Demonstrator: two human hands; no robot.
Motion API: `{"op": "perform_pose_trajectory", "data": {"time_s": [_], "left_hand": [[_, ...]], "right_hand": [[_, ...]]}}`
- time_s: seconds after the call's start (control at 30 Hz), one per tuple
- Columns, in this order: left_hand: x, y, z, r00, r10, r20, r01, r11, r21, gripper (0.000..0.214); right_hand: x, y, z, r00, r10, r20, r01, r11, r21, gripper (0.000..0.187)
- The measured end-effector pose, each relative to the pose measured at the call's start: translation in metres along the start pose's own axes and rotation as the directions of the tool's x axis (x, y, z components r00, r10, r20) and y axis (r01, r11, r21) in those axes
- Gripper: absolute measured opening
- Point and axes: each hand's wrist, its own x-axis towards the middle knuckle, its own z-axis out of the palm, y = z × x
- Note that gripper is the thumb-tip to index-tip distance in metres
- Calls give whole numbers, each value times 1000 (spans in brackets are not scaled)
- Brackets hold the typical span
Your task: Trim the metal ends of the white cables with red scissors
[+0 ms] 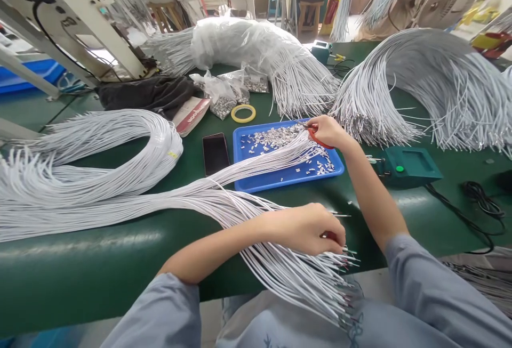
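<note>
My left hand (310, 228) is closed, its fingertips pinched at the stripped ends of the white cables (288, 278) that fan out over the table's front edge. What exactly lies between those fingertips is partly hidden. Over the far right part of a blue tray (256, 184), my right hand (328, 130) grips small scissors (316, 137) with red handles, the blades pointing left. A second strand of white cables (256, 164) runs across the tray and ends just under that hand. Many small metal terminals (276, 137) lie scattered in the tray.
A phone (215, 153) and yellow tape roll (243, 113) lie near the tray. Cable bundles (160, 151), (432, 71) flank it; a plastic-wrapped bundle (240, 39) is behind. Bags of terminals (222, 105) sit at the back. A green device (412, 167) with a cord stands right.
</note>
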Motion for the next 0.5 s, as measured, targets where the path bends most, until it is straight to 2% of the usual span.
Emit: {"op": "perform_pose_trajectory", "data": {"time_s": [0.07, 0.1, 0.13, 0.2, 0.27, 0.3, 0.33, 0.4, 0.43, 0.47, 0.5], "left_hand": [[8, -10, 10, 996, -47, 80, 32, 983, 183, 15], [10, -14, 11, 994, -80, 76, 56, 960, 276, 18], [11, -16, 9, 992, -116, 43, 93, 929, 358, 22], [9, -20, -3, 976, -198, -89, 216, 845, 490, 26], [3, -23, -21, 920, -292, -263, 392, 709, 587, 28], [0, -26, -32, 864, -348, -365, 504, 615, 606, 27], [-4, -29, -43, 786, -405, -467, 618, 511, 597, 26], [-11, -38, -62, 594, -499, -631, 803, 316, 506, 26], [-15, -43, -70, 506, -535, -677, 859, 244, 449, 25], [-18, -48, -77, 439, -565, -699, 894, 193, 405, 25], [-20, -53, -82, 399, -588, -703, 911, 166, 378, 26]], "right_hand": [[5, 8, 5, 999, 45, -6, -45, 997, -59, 27], [6, 11, 6, 998, 67, -15, -68, 994, -86, 26], [6, 12, 6, 996, 87, -27, -90, 990, -112, 25], [5, 11, 4, 991, 118, -61, -126, 981, -148, 22], [3, 8, -1, 986, 131, -102, -147, 975, -169, 22], [1, 5, -3, 984, 126, -125, -145, 976, -162, 23], [-1, 2, -6, 982, 111, -150, -132, 981, -141, 24], [-7, -6, -12, 975, 52, -218, -64, 997, -49, 26], [-11, -10, -14, 966, 16, -257, -13, 1000, 13, 26], [-16, -15, -16, 956, -14, -294, 39, 996, 78, 24], [-20, -21, -18, 945, -36, -324, 85, 987, 138, 22]]}}
